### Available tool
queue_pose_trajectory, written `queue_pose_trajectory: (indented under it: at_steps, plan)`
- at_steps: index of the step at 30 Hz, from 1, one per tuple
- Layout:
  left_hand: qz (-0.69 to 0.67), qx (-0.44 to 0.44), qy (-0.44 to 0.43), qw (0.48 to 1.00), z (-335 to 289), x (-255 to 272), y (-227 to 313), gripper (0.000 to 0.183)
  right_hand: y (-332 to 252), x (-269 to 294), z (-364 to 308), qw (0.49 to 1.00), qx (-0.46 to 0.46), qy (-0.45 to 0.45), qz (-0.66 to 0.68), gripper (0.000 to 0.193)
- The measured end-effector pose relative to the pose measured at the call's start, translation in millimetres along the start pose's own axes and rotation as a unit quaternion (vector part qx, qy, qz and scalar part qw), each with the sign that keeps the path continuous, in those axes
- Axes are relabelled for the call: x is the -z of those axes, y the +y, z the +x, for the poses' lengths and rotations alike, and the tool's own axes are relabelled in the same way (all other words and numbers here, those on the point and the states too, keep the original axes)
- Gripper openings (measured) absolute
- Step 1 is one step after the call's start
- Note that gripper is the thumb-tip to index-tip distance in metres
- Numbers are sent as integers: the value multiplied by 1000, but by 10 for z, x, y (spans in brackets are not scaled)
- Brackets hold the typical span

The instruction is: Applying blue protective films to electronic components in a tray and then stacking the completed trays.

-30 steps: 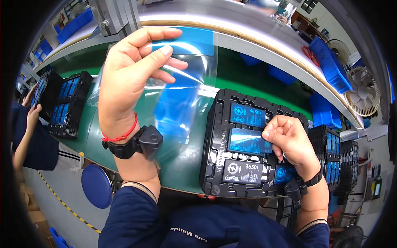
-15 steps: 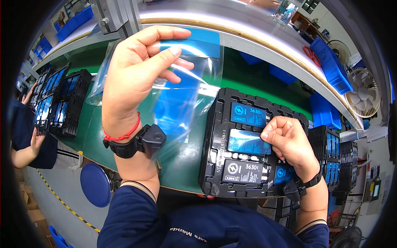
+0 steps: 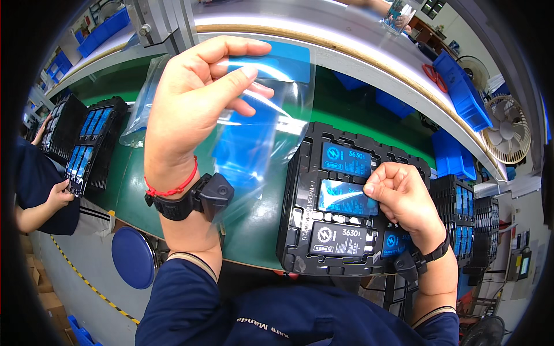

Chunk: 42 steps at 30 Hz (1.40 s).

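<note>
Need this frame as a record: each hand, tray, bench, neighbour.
left hand: raised, holding clear plastic with blue areas
right hand: thumb and finger pinching glossy blue film over a pack
black tray: top-left pack blue, bottom-left pack grey
bench: green table under the tray
neighbour: at left, one hand on another black tray

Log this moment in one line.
left hand: holds clear plastic sheet; right hand: pinches blue film over middle-left pack; lower-left pack: film-free

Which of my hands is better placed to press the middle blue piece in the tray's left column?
Right, I'd say: the right hand has its fingertips at that blue piece; the left hand is raised by the clear plastic.
</note>
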State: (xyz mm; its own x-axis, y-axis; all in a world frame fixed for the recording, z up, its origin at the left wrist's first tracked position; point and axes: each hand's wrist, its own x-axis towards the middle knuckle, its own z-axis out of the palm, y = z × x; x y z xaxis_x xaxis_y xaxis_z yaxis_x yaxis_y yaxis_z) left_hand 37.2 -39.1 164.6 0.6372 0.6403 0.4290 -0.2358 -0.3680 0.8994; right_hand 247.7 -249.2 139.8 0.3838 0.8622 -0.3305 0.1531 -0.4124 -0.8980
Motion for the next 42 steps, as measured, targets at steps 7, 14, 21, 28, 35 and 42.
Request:
queue_pose_trajectory:
  at_steps: [7, 14, 21, 28, 35, 42]
  plan:
    - [-4, 0, 1, 1000, -3, -1, -23, 31, -28, -24, -2, 1000, -5, -1, -14, 8]
    - [-12, 9, -4, 1000, -5, -14, -26, 26, -25, -62, -13, 998, 17, 18, -57, 7]
    - [-7, 6, -10, 1000, 2, -36, -30, 30, 81, -130, 6, 980, 85, 59, -168, 10]
    - [7, 12, -52, 999, -5, -105, -20, 30, -203, -110, -214, 845, 263, 206, -418, 34]
    - [-83, 52, -149, 984, -132, -554, 49, 34, -572, -200, -196, 797, 480, 152, -332, 25]
    - [-47, 2, -203, 978, -191, -717, 20, 50, -457, -241, -2, 774, 519, 153, -329, 26]
